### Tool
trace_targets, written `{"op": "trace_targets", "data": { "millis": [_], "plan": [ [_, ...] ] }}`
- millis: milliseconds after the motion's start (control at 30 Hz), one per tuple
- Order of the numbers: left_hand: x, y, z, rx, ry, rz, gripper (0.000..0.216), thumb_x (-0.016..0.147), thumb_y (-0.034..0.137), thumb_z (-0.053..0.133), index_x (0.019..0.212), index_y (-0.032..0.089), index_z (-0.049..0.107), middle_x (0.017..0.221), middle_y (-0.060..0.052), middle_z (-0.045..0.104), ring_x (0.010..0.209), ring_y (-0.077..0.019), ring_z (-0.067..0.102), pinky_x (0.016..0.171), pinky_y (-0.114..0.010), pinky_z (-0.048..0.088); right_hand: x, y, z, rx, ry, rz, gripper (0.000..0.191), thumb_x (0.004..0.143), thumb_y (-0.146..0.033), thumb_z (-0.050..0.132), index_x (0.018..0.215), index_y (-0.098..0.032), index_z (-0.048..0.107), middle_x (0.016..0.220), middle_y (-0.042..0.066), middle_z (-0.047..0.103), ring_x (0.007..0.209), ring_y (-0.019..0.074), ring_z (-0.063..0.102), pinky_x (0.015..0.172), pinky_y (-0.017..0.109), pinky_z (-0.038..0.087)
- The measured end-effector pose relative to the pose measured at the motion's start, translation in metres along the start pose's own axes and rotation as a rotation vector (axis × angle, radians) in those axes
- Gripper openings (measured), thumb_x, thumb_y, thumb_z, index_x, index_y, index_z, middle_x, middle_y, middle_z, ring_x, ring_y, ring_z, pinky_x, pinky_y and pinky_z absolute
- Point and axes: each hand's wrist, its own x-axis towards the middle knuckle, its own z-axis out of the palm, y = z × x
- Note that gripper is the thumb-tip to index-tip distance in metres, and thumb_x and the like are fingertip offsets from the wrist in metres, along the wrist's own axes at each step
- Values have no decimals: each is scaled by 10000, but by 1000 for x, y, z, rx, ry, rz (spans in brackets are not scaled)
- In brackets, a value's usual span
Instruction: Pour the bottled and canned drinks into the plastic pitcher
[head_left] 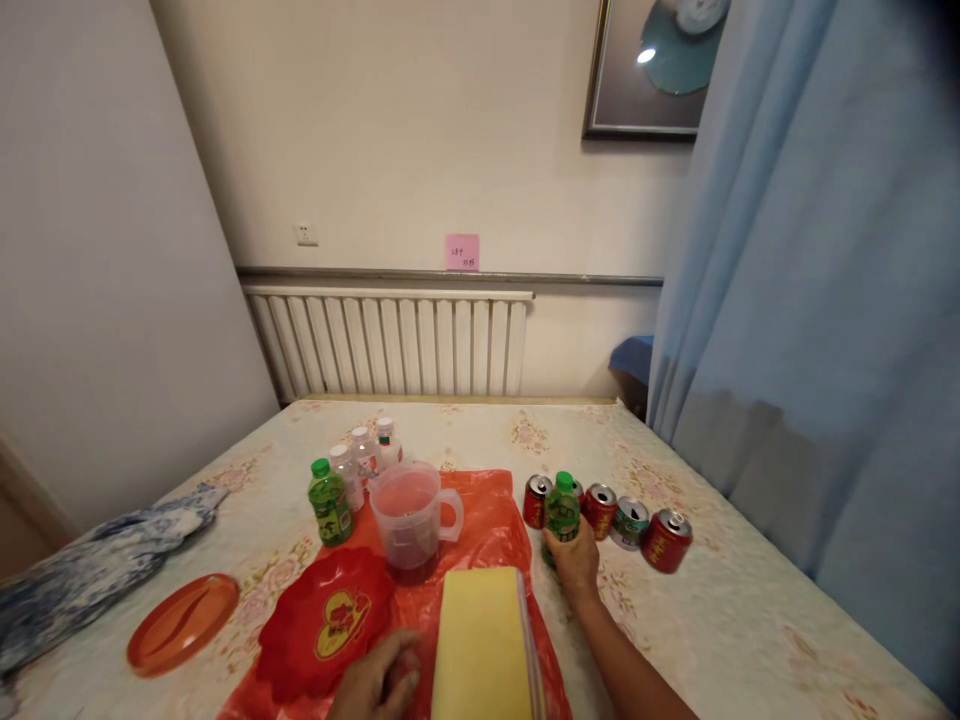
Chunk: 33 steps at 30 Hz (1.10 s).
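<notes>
My right hand (576, 562) is wrapped round the lower part of a green plastic bottle (562, 508) with a green cap, held upright in front of a row of drink cans. The row has red cans (667, 541) and a green-and-silver can (629, 523); the bottle partly hides one. At the bottom edge, my left hand (381, 678) has loosely bent fingers, apart, with nothing seen in them. It is between a red scalloped plate (300, 610) and a yellow block-like item (480, 640) with striped sides. A clear plastic measuring jug (405, 525) stands behind them.
Another green bottle (330, 505) and several white-capped bottles (365, 455) stand left of the jug. Red plastic sheeting (487, 500) lies on the floral tablecloth (465, 435). An orange dish (184, 625) and patterned cloth (112, 550) lie left. A radiator (405, 345) is behind; a blue curtain (817, 300) hangs right.
</notes>
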Motion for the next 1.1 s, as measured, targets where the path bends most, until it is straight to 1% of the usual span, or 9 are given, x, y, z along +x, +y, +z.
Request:
{"op": "trace_targets", "data": {
  "millis": [167,300,400,467,533,633,733,900,1100],
  "plan": [
    [13,35,10,53,5,88,370,783,313,551,1117,213,675,1054,-73,735,934,-244,658,893,-350,518,-30,-24,-22,51,-175,-224,479,698,-409,713,1100,-166,622,1075,131,695,1010,304,631,878,424,509],
    [21,67,16,81,54,126,602,823,280,522,1409,162,451,1174,-128,662,817,-203,643,856,-374,533,-57,-52,-41,71,-406,-436,524,733,-235,659,1246,-185,564,1203,113,639,1122,276,603,978,427,492],
    [21,86,13,92,80,287,648,852,221,512,1478,231,342,1368,-125,533,982,-204,627,949,-380,502,-71,-71,-50,66,-537,-555,579,709,-127,608,1279,-200,539,1221,104,619,1164,268,581,1011,427,482],
    [20,92,8,143,81,384,588,871,188,503,1443,272,394,1384,-98,507,1113,-219,586,993,-382,479,-76,-80,-52,60,-575,-623,607,691,-96,589,1285,-208,528,1226,104,612,1176,275,571,1021,447,476],
    [17,95,3,212,73,438,475,892,169,479,1352,287,498,1275,-73,560,1126,-220,579,975,-366,487,-79,-87,-51,61,-598,-684,623,685,-83,583,1291,-212,514,1227,106,607,1178,278,565,1023,461,474],
    [13,92,-3,287,90,439,362,908,150,445,1219,273,583,1110,-56,600,1012,-208,619,886,-333,517,-78,-96,-47,63,-617,-771,642,694,-81,586,1314,-207,479,1237,116,594,1177,280,559,1016,464,476],
    [9,84,-9,263,188,399,285,922,185,443,1151,251,600,1053,-65,621,951,-215,636,842,-335,526,-73,-104,-42,51,-618,-837,674,685,-78,573,1335,-212,455,1252,120,581,1183,289,553,1012,475,473],
    [3,59,-22,87,408,303,280,930,294,452,1145,226,618,1095,-108,670,1035,-260,633,923,-404,510,-45,-122,-30,-36,-580,-887,651,676,-70,558,1307,-206,469,1218,124,578,1134,288,564,975,458,482],
    [-11,16,-15,-62,416,119,309,803,288,513,1046,231,694,1089,-93,728,1049,-275,659,950,-404,513,10,-150,-11,-312,-534,-980,612,680,-78,564,1285,-157,508,1183,148,573,1081,286,535,949,437,444]
  ]
}}
